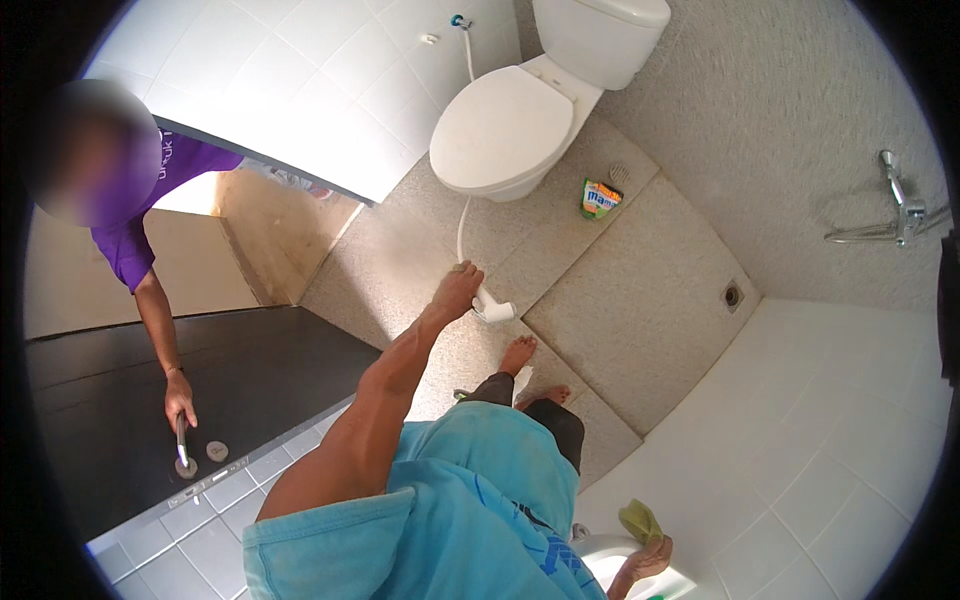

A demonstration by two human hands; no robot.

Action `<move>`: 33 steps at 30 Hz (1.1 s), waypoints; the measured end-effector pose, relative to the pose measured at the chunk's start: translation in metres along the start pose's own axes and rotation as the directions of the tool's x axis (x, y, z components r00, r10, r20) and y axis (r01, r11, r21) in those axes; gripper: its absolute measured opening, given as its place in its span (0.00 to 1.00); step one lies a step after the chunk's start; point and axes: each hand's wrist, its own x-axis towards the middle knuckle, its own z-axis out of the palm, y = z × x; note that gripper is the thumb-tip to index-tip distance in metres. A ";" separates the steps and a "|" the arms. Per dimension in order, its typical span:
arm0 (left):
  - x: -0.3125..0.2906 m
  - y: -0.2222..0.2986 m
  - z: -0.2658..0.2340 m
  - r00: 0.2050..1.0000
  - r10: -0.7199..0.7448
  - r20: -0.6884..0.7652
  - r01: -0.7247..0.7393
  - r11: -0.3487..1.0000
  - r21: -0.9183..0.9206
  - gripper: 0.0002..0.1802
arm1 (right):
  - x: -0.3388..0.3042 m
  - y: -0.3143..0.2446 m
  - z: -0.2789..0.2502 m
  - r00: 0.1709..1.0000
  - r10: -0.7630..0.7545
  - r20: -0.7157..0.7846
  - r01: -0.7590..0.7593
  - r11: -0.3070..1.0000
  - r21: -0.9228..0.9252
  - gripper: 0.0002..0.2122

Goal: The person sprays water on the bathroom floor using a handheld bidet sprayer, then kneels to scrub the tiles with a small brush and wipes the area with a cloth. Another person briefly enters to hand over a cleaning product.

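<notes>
White plastic spray head [497, 309] gripped by the handle in the left hand [457, 290], over the speckled grey floor [610, 300] near the bare feet [518, 354]; nozzle end uncovered, presumably because of that hold. Slim white hose [461, 235] trailing back toward the closed-lidded white ceramic toilet [505, 130], apparently with slack for reach. Soft yellow-green pad [639, 520] pinched in the right hand [648, 560] beside a white basin [600, 545], well apart from the sprayer (perhaps to avoid wetting). Farther out: green-and-orange pouch [600, 199] beside a round drain cover [619, 174]; co-worker's hand [179, 398] on the metal handle [182, 445] of a dark door [200, 365], probably for steadying.
</notes>
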 end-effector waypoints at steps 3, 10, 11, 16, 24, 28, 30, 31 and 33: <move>-0.002 -0.005 -0.002 0.995 0.038 -0.091 -0.036 0.999 0.019 0.15 | 0.000 0.008 0.003 0.999 -0.043 -0.017 0.042 0.999 -0.010 0.26; 0.004 -0.021 -0.007 0.993 0.021 -0.113 -0.021 1.000 -0.002 0.15 | 0.010 -0.015 0.002 0.993 -0.091 -0.070 0.092 0.996 0.018 0.27; 0.004 -0.022 -0.007 0.994 0.007 -0.113 -0.008 1.000 -0.009 0.15 | 0.009 -0.019 0.001 0.993 -0.093 -0.071 0.095 0.995 0.028 0.27; 0.005 -0.026 -0.014 0.992 0.006 -0.123 -0.002 0.999 0.034 0.16 | 0.005 -0.021 0.000 0.998 -0.056 -0.035 0.061 0.984 0.169 0.28; -0.003 -0.027 -0.028 0.993 -0.104 -0.053 0.098 0.989 -0.115 0.13 | 0.005 -0.017 -0.002 0.998 -0.052 -0.019 0.051 0.998 -0.049 0.29; -0.012 -0.031 -0.033 0.994 -0.092 -0.060 0.087 0.993 -0.083 0.14 | 0.001 -0.021 -0.002 1.000 -0.014 -0.008 0.014 0.998 0.063 0.27; -0.017 -0.031 -0.033 0.993 -0.098 -0.064 0.094 0.994 -0.062 0.13 | 0.000 -0.022 -0.002 1.000 -0.010 -0.009 0.011 0.994 0.107 0.27; -0.018 -0.032 -0.033 0.993 -0.096 -0.075 0.090 0.993 -0.075 0.13 | 0.000 -0.023 -0.002 1.000 -0.006 -0.005 0.007 0.995 0.103 0.27; -0.020 -0.032 -0.033 0.992 -0.117 -0.050 0.112 0.989 -0.101 0.12 | 0.000 -0.023 -0.003 0.999 0.029 0.016 -0.030 0.993 0.116 0.27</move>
